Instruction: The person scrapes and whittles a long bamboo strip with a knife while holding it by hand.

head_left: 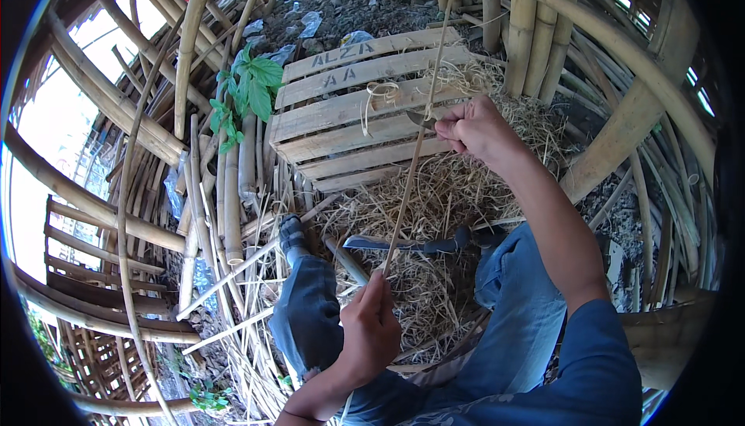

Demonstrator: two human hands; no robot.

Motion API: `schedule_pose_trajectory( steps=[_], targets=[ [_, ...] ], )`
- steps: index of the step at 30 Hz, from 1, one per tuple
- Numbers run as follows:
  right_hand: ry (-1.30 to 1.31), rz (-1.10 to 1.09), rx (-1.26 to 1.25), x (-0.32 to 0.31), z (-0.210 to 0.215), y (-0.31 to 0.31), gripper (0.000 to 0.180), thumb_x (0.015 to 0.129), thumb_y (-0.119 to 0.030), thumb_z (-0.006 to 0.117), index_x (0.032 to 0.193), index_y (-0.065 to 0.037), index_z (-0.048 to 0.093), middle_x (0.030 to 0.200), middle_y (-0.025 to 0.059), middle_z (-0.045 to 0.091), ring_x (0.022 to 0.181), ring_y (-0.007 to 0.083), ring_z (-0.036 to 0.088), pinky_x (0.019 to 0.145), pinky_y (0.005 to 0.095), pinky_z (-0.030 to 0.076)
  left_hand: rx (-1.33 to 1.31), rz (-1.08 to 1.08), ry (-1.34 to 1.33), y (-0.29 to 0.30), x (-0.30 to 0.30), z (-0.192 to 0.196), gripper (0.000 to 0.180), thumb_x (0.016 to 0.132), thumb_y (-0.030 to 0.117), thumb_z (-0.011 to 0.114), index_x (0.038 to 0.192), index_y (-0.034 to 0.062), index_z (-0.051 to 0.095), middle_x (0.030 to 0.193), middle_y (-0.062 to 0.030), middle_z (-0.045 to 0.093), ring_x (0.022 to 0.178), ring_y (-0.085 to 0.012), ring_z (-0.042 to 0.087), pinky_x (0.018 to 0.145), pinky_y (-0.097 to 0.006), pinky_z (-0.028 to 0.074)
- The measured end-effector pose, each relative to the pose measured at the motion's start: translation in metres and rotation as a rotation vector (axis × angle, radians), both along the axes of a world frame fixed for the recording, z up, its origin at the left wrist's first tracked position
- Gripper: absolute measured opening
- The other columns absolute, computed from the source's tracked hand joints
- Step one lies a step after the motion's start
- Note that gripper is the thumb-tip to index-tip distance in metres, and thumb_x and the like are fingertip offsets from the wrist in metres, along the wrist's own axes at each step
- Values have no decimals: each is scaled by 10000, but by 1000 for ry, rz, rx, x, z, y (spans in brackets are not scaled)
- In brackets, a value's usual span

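Observation:
My left hand (371, 327) is closed round the near end of a long, thin bamboo strip (407, 193), which slants up and away past the crate. My right hand (475, 133) grips a small knife (421, 120), its handle mostly hidden in the fist. The dark blade lies against the strip, and a curled shaving (431, 104) stands out just beyond it. Below the strip, between my legs, a large knife (372, 244) with a dark handle lies on the bamboo shavings (434, 286).
A slatted wooden crate (326, 147) with stencilled marks stands ahead, a curl of shaving on top. Thick bamboo poles (535, 30) rise at the right; more poles and a leafy plant (252, 88) are at the left. Split bamboo pieces (248, 333) litter the left ground.

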State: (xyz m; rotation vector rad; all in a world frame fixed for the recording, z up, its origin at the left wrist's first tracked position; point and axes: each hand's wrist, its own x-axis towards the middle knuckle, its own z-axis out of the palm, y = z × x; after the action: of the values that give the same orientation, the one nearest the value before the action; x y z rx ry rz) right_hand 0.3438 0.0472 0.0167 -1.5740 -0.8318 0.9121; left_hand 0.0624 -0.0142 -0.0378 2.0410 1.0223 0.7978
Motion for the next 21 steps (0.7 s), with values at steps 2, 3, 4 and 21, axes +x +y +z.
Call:
schedule_pose_trajectory(
  steps=[2, 3, 4, 21],
  targets=[
    [-144, 0, -28, 1, 0, 0, 113, 863, -26, 587, 801, 28, 665, 572, 41, 558, 464, 62, 442, 430, 231, 329, 18, -1, -8, 1, -1, -3, 221, 903, -55, 491, 1104, -62, 582, 636, -45, 472, 540, -75, 390, 488, -224, 333],
    [-286, -4, -60, 3, -1, -1, 127, 865, -41, 592, 778, 13, 666, 567, 36, 555, 473, 63, 451, 432, 237, 332, 62, 7, -8, 2, -2, -4, 220, 903, -54, 490, 1103, -66, 580, 635, -51, 474, 539, -77, 393, 485, -227, 335],
    [-287, -2, -60, 9, -3, 0, 127, 865, -41, 592, 778, 13, 666, 567, 36, 555, 473, 63, 451, 432, 237, 332, 106, 15, -7, 2, -3, -5, 218, 903, -53, 490, 1102, -70, 579, 635, -57, 477, 537, -78, 396, 482, -229, 336],
    [9, -13, 60, -14, 10, -72, 291, 982, -285, 466, 929, -17, 570, 602, -14, 465, 461, 44, 375, 404, 197, 301, -414, 142, -264, 41, -26, -9, 224, 973, 97, 468, 1070, -56, 601, 670, 13, 489, 596, -42, 417, 522, -212, 343]
  ],
)
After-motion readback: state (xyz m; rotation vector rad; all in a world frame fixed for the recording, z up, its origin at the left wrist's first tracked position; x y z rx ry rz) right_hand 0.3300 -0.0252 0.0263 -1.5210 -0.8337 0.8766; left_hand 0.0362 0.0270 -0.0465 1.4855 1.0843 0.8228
